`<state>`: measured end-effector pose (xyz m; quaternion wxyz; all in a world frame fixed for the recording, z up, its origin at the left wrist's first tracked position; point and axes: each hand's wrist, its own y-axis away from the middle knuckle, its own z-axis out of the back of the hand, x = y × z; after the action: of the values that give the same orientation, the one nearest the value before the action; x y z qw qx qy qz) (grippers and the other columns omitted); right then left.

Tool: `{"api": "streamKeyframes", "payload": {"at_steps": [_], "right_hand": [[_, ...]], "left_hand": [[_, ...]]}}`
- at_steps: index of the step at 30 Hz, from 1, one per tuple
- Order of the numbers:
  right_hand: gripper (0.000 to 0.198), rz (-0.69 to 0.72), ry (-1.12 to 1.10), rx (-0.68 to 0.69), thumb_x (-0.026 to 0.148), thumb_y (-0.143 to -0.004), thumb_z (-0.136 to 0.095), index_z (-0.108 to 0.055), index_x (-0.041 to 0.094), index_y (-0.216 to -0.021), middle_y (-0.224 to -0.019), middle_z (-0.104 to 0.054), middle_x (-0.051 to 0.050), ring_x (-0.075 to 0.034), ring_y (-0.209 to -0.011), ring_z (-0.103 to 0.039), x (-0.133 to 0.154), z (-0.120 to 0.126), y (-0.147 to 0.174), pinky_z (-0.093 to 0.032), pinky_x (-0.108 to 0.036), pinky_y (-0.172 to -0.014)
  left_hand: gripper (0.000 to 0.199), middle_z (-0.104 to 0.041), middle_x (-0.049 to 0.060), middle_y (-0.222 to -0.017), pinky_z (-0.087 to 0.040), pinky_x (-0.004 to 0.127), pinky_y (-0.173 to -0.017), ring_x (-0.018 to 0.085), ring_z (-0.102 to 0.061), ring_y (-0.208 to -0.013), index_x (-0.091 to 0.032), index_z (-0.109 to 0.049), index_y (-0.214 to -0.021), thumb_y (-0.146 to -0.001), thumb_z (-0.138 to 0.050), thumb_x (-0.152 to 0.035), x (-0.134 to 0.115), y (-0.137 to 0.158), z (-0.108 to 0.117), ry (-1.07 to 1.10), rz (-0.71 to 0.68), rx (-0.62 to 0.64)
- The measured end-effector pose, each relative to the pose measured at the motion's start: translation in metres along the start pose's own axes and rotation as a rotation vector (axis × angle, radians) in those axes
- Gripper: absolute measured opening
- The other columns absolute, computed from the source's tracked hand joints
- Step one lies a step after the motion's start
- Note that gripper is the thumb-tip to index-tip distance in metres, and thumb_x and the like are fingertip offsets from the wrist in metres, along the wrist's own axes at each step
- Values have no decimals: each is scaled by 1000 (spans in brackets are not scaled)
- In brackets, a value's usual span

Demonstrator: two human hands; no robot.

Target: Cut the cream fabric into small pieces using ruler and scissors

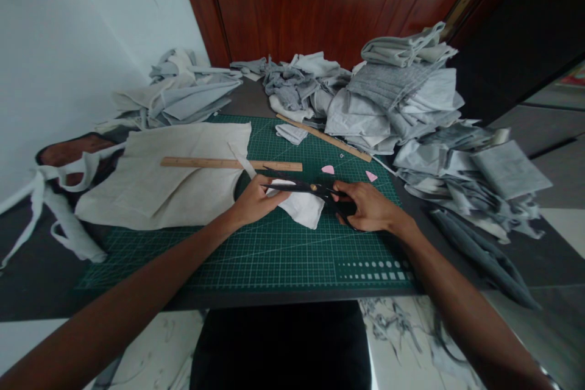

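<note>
Black-handled scissors [313,187] lie across the middle of the view, blades pointing left and parted. My right hand [365,204] is wrapped round their handles. A small piece of white fabric [304,210] hangs below and behind the blades, and my left hand [258,198] pinches its left end near the blade tips. A narrow strip of fabric [244,161] sticks up beyond my left hand, across a wooden ruler [205,163]. That ruler rests on a large cream cloth [183,140] to the left.
A green cutting mat [274,262] covers the table's middle. Two pink chalk pieces [328,169] and a second wooden ruler [329,137] lie on it. Grey and white fabric piles [388,97] stand at the back and right, with more folded cloth [192,94] at back left. A wooden door stands behind.
</note>
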<state>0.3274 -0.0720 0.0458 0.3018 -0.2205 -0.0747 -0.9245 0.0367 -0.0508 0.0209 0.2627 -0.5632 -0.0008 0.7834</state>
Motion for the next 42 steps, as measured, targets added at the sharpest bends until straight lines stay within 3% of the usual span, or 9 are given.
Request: {"api": "streamKeyframes", "payload": {"at_steps": [13, 24, 33, 42], "right_hand": [[23, 22, -93, -9, 21, -71, -69, -50, 22, -85, -74, -56, 3, -13, -62, -46, 0, -1, 1, -29, -27, -61], [19, 21, -94, -23, 22, -74, -70, -51, 22, -79, -67, -52, 5, -11, -58, -43, -2, -3, 1, -27, -26, -58], [16, 29, -95, -35, 20, -74, -68, -53, 21, -75, -63, -52, 6, -10, -55, -44, -1, 0, 2, -27, -25, -56], [14, 15, -91, -48, 20, -73, -66, -52, 21, -73, -62, -53, 5, -10, -55, -44, -2, -1, 1, -28, -24, -55]], "left_hand": [[16, -82, 4, -86, -59, 27, -69, 18, -75, -76, -18, -81, -91, -90, -72, -31, 10, 0, -1, 37, -111, -32], [20, -78, 4, -80, -55, 25, -61, 16, -70, -69, -17, -81, -87, -92, -69, -33, 11, 0, 0, 27, -102, -2], [20, -81, 5, -90, -59, 29, -74, 19, -73, -78, -17, -80, -91, -91, -69, -33, 3, 0, 1, 23, -77, 18], [28, -68, 1, -68, -52, 30, -66, 18, -63, -68, -18, -71, -74, -92, -60, -37, 7, -1, 4, 0, -56, -47]]}}
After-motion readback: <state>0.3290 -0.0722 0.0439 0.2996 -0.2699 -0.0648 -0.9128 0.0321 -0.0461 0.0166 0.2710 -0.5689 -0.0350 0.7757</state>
